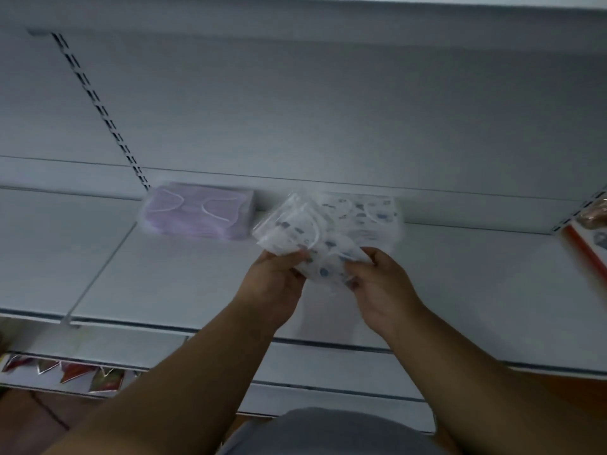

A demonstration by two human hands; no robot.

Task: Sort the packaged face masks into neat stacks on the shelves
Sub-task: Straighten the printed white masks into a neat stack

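Lower shelf, far left: row of red/green foil-edged pennant shapes [65,372], blurred, along front edge below main shelf.
Main shelf: white metal shelf board [164,274], slotted upright strip [98,106] on back panel.
Item 1: stack of lilac pleated face masks in clear wrap [198,210], white ear loops visible, flat on shelf at back, just below strip's foot.
Item 2: left hand [274,284], fingers curled, pinching near-left edge of handheld pack.
Item 3: clear-wrapped white face masks w/ small blue-grey print [305,238], held between both hands above shelf, tilted, overlapping front-left of item 5.
Item 4: right hand [382,284], thumb + fingers gripping pack's near-right corner.
Item 5: stack of matching white printed masks in clear wrap [371,218], flat at back of shelf, right of lilac stack, apart from it.
Far right: red-edged white box [588,244], partly cut off by frame.
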